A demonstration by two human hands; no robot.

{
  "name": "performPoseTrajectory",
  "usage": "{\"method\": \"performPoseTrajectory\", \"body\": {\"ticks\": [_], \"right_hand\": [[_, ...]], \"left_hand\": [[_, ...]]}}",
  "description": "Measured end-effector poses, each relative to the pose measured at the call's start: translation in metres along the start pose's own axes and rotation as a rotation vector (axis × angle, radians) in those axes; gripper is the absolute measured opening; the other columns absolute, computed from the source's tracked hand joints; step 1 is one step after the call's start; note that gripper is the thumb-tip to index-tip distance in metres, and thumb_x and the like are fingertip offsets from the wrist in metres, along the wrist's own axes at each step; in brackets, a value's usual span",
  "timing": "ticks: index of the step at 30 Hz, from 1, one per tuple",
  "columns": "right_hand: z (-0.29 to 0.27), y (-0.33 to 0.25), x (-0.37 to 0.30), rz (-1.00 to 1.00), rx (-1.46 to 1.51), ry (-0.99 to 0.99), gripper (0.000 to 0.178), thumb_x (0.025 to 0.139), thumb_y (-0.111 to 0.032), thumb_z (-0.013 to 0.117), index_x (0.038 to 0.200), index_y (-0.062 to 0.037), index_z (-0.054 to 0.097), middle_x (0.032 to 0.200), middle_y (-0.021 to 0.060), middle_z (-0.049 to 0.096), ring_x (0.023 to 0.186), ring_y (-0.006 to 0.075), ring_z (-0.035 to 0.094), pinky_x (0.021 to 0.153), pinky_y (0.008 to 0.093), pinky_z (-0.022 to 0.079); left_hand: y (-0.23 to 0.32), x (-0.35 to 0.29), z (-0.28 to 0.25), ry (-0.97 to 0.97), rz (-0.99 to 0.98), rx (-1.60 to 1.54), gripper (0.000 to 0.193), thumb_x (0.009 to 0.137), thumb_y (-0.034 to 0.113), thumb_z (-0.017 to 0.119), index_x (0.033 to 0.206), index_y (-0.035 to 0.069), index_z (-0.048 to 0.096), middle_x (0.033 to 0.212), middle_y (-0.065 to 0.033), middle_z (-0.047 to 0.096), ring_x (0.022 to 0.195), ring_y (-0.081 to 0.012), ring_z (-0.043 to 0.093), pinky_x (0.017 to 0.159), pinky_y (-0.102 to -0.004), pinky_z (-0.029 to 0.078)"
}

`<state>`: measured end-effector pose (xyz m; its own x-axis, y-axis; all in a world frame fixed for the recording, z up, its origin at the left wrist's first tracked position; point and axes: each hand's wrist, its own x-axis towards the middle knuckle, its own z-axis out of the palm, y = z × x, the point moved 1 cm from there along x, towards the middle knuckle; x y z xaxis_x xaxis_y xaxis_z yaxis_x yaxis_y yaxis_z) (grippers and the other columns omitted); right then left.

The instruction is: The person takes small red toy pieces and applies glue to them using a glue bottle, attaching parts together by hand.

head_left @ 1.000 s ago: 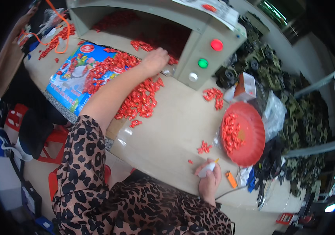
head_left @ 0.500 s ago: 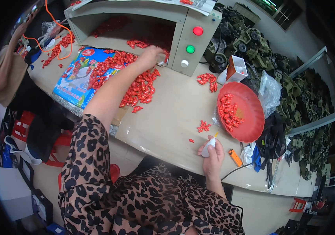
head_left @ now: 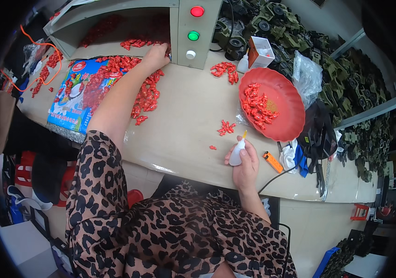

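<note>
Clearly, the right hand (head_left: 245, 170) grips a rounded plastic bottle (head_left: 236, 158); whether the left hand (head_left: 156, 57), near glossy pieces (head_left: 134, 43), is closed, I can't tell.

From my end, I saw the left hand (head_left: 155, 58) at eleven o'clock in the head view, by the grey machine's (head_left: 205, 23) opening. The right hand (head_left: 247, 170) held a white bottle (head_left: 237, 156); from there, the red bowl (head_left: 290, 109) sat at one o'clock, an orange lighter (head_left: 273, 162) at three.
</note>
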<state>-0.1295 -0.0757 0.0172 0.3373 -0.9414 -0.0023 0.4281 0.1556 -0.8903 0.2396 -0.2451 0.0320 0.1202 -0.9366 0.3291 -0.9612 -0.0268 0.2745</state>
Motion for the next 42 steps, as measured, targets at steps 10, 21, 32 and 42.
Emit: {"method": "performPoseTrajectory", "body": {"ticks": [10, 21, 32, 42], "right_hand": [[-0.002, -0.003, -0.004, -0.06, 0.11, 0.033, 0.034, 0.081, -0.012, 0.051, 0.109, -0.0029, 0.035, 0.085, 0.0092, 0.052, 0.064, 0.0151, 0.054, 0.054, 0.0261, 0.045], [-0.005, -0.004, -0.002, -0.01, 0.231, 0.069, 0.026, 0.075, -0.011, 0.061, 0.095, -0.0053, 0.046, 0.083, 0.0045, 0.052, 0.07, 0.0102, 0.046, 0.058, 0.0218, 0.035], [-0.005, -0.007, -0.003, 0.017, 0.449, 0.043, 0.022, 0.078, -0.009, 0.057, 0.096, -0.0035, 0.046, 0.087, 0.0065, 0.052, 0.071, 0.0118, 0.048, 0.059, 0.0228, 0.038], [-0.003, 0.004, -0.011, -0.242, -0.051, 0.051, 0.023, 0.078, -0.011, 0.057, 0.095, -0.0023, 0.043, 0.091, 0.0104, 0.048, 0.066, 0.0139, 0.048, 0.058, 0.0248, 0.04]], "left_hand": [[0.04, -0.066, -0.064, -0.096, -0.402, -1.35, 0.032, 0.074, 0.004, 0.053, 0.104, -0.004, 0.048, 0.08, -0.0071, 0.055, 0.07, -0.0098, 0.052, 0.063, -0.019, 0.044], [0.17, -0.239, -0.014, -0.206, -0.51, -2.122, 0.028, 0.077, 0.001, 0.055, 0.104, -0.001, 0.048, 0.09, -0.0057, 0.055, 0.079, -0.0146, 0.056, 0.071, -0.024, 0.047], [0.203, -0.24, -0.005, -0.014, -0.315, -1.642, 0.028, 0.072, -0.007, 0.058, 0.099, -0.002, 0.049, 0.087, -0.0046, 0.052, 0.08, -0.0099, 0.053, 0.075, -0.0216, 0.044], [0.205, -0.245, 0.007, 0.168, -0.295, -1.32, 0.027, 0.068, -0.007, 0.062, 0.092, -0.002, 0.05, 0.089, -0.0054, 0.047, 0.074, -0.0091, 0.052, 0.067, -0.0199, 0.044]]}}
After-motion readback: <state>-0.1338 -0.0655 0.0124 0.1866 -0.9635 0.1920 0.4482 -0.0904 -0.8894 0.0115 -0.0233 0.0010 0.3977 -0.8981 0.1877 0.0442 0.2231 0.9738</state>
